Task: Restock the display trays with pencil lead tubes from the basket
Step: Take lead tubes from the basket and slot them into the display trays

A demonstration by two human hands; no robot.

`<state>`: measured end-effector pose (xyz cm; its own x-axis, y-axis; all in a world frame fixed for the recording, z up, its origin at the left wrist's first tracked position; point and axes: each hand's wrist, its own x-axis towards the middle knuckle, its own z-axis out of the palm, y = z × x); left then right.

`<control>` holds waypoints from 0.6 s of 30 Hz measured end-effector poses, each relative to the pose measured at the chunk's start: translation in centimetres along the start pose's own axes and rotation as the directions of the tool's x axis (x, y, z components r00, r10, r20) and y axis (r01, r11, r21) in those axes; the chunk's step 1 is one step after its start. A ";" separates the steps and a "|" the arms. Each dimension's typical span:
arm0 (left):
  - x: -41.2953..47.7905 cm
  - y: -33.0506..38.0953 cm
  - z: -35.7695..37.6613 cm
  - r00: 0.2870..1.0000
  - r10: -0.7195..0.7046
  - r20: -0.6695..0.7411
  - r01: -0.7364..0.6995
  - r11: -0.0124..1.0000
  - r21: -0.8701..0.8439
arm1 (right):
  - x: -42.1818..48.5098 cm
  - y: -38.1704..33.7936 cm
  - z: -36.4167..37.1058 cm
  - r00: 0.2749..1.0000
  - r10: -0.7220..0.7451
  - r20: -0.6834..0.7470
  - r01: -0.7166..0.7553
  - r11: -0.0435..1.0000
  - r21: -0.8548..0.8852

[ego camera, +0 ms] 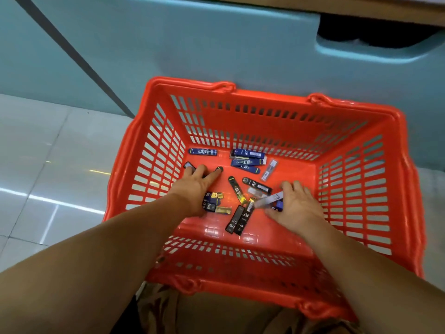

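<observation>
A red plastic basket (361,131) stands on the floor in front of me, with several pencil lead tubes scattered on its bottom. They are blue (248,162), black (256,185) and clear (269,169). My left hand (195,191) reaches into the left part. Its fingertips touch a dark tube (218,169), and its thumb keeps a small bunch of black and gold tubes (213,202) against the palm. My right hand (297,207) is low in the right part and pinches a clear grey tube (268,200). A blue tube shows under its palm. No display trays are in view.
The basket sits against a pale teal cabinet front (216,44) with a dark recess (375,32) at the upper right. Glossy white floor tiles (48,165) lie to the left. My brown trousers (216,314) show below the basket's near rim.
</observation>
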<state>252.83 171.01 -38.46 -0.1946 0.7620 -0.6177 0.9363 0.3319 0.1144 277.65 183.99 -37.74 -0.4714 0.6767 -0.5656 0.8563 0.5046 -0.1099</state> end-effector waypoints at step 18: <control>-0.9 1.5 -0.4 0.977 -0.132 0.167 0.213 0.638 -0.740 | 0.5 -7.5 1.0 0.903 0.300 0.309 -0.430 0.656 0.620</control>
<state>254.29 171.04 -37.44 -0.2646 0.6076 -0.7489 0.3398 0.7855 0.5173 271.22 180.02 -37.98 -0.1033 0.5966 -0.7958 0.8952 -0.2930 -0.3358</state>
